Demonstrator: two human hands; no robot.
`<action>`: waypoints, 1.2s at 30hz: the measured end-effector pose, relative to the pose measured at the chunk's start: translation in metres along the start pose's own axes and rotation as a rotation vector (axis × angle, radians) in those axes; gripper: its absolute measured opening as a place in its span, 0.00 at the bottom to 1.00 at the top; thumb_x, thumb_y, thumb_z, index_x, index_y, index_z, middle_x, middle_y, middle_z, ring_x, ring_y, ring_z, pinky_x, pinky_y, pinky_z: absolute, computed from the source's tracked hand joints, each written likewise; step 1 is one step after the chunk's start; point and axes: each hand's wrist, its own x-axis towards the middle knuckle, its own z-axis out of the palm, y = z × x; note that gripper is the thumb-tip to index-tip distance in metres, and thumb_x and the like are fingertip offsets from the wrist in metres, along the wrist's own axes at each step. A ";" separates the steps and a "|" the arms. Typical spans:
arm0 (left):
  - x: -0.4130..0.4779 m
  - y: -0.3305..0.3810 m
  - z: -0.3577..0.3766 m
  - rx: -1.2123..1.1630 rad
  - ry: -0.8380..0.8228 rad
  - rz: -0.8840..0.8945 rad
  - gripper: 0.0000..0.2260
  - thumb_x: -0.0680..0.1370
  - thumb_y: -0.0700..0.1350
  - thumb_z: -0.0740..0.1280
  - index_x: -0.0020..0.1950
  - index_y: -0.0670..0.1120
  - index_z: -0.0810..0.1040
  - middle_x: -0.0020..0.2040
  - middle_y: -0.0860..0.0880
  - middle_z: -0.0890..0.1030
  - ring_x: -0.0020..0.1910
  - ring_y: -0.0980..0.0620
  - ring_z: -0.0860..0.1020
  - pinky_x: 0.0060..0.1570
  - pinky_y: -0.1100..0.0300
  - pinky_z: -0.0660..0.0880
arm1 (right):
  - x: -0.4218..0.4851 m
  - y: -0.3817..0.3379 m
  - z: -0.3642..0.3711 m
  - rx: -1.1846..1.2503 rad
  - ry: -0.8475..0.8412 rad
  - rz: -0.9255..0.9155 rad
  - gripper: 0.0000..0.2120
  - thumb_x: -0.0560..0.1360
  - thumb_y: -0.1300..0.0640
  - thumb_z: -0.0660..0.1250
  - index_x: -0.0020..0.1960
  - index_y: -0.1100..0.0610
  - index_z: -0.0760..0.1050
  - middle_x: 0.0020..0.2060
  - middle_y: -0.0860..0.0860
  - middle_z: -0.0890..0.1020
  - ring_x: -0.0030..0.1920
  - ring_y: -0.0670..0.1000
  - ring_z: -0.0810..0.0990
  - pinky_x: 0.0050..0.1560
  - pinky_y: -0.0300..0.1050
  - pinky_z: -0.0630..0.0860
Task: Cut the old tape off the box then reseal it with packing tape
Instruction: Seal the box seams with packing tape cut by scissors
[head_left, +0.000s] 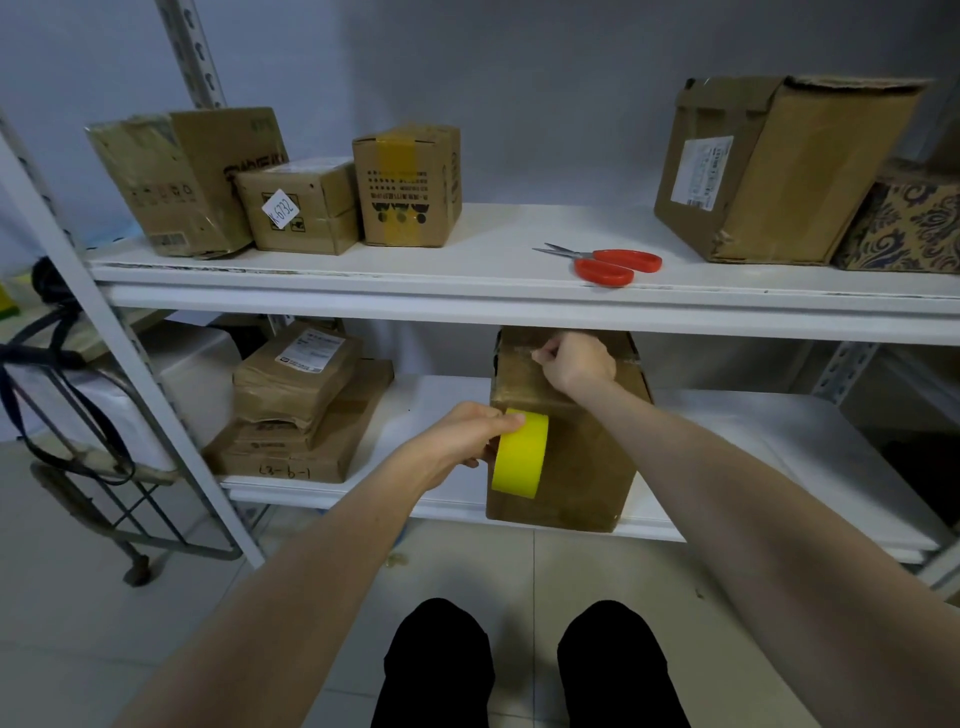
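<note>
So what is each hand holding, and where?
Left hand grips the yellow tape roll by its upper edge. Right hand curled on the box top; hold unclear.

The person is wearing black trousers (435, 670), as far as one can tell, and the two legs (618, 670) are appearing at the bottom edge of the view as plain dark shapes with rounded tops, the cloth being too dark to show folds or seams. The left forearm (311, 561) and the right forearm (727, 467) are showing bare along all the length that the view is taking in, and the left hand (462, 439) and the right hand (579, 364) are going bare as well.
</note>
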 end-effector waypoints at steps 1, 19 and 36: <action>0.002 -0.002 0.000 -0.012 -0.008 -0.011 0.12 0.79 0.55 0.63 0.45 0.47 0.76 0.43 0.49 0.78 0.42 0.51 0.75 0.46 0.58 0.69 | 0.001 0.001 0.000 -0.023 0.000 -0.015 0.09 0.78 0.48 0.65 0.50 0.52 0.79 0.51 0.51 0.82 0.55 0.55 0.79 0.45 0.44 0.72; 0.028 0.009 0.017 0.052 0.391 0.012 0.27 0.73 0.50 0.71 0.69 0.49 0.66 0.66 0.46 0.65 0.54 0.49 0.70 0.53 0.58 0.70 | -0.007 0.021 0.002 -0.226 0.149 -0.429 0.07 0.77 0.57 0.64 0.52 0.54 0.79 0.50 0.51 0.81 0.52 0.55 0.79 0.46 0.46 0.74; 0.038 0.017 0.024 0.261 0.377 0.116 0.17 0.75 0.41 0.67 0.63 0.46 0.75 0.60 0.46 0.78 0.55 0.49 0.76 0.50 0.61 0.71 | -0.016 0.034 -0.002 -0.425 -0.264 -0.547 0.23 0.83 0.46 0.43 0.78 0.47 0.55 0.77 0.44 0.58 0.77 0.47 0.54 0.74 0.61 0.46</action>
